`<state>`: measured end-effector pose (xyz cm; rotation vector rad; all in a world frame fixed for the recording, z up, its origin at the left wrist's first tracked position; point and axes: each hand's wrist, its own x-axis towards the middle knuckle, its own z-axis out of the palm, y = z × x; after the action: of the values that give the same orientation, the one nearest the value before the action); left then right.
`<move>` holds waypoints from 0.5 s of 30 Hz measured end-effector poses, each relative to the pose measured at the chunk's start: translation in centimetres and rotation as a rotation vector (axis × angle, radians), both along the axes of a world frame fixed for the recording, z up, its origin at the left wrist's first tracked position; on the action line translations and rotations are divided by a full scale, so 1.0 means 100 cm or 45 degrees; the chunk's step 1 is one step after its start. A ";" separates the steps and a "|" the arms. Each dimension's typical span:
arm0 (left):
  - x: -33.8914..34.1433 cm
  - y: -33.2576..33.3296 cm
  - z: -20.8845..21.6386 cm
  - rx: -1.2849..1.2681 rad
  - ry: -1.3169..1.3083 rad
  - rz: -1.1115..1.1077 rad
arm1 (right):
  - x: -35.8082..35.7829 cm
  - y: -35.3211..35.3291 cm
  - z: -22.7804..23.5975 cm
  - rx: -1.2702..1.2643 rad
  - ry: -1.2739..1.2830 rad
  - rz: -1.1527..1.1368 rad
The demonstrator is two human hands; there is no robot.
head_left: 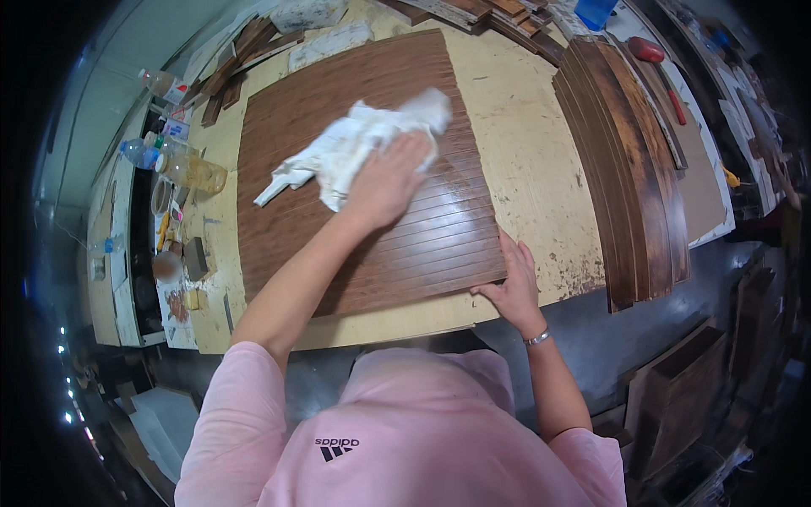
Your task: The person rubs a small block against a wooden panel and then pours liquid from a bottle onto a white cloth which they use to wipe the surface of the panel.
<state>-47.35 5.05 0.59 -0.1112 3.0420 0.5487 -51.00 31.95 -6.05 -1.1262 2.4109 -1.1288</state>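
A large brown wooden panel (291,245) with grooved lines lies flat on the pale worktable. My left hand (390,179) presses a crumpled white cloth (342,156) against the panel's upper middle, its fingers over the fabric. The cloth's far right end is smeared by motion, and its left end trails loosely over the wood. At the panel's near right corner rests my right hand (514,275), with fingers stretched along the side edge and the thumb apart at the near edge. Light glints off the grooved surface between the hands.
Long dark boards (604,177) are stacked at the right of the worktable (532,144), with a red-handled tool (672,97) beyond. Wood strips (498,25) lie at the back. On the left stand several bottles, including one with yellowish liquid (196,171), and a small block (196,258).
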 end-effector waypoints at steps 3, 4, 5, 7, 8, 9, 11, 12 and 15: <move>0.014 0.027 -0.019 0.036 0.074 0.016 | 0.003 -0.002 -0.004 -0.014 -0.008 0.001; 0.020 0.047 -0.013 0.026 0.106 -0.218 | 0.002 0.000 -0.006 -0.014 -0.003 -0.012; 0.022 0.059 -0.008 0.016 0.137 -0.444 | 0.001 0.001 -0.008 -0.014 -0.007 -0.017; -0.005 0.033 -0.006 0.064 0.077 -0.309 | 0.002 0.002 -0.007 -0.009 -0.008 -0.016; -0.021 0.016 -0.007 -0.027 0.126 -0.142 | 0.004 0.001 -0.008 -0.005 -0.010 -0.011; -0.035 0.000 -0.006 -0.121 0.183 0.024 | 0.004 0.000 -0.004 -0.004 -0.004 -0.007; -0.037 -0.005 -0.022 -0.146 0.247 0.022 | 0.004 -0.003 -0.002 -0.012 0.007 -0.005; -0.035 0.015 -0.026 -0.078 0.225 -0.028 | 0.003 -0.001 -0.004 -0.011 0.010 -0.016; -0.015 0.046 -0.020 -0.101 0.231 -0.394 | 0.001 0.000 -0.004 -0.041 -0.001 -0.033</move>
<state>-48.83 9.67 -1.43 0.4223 3.1616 0.4346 -50.90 31.98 -6.50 -1.1073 2.4218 -1.1800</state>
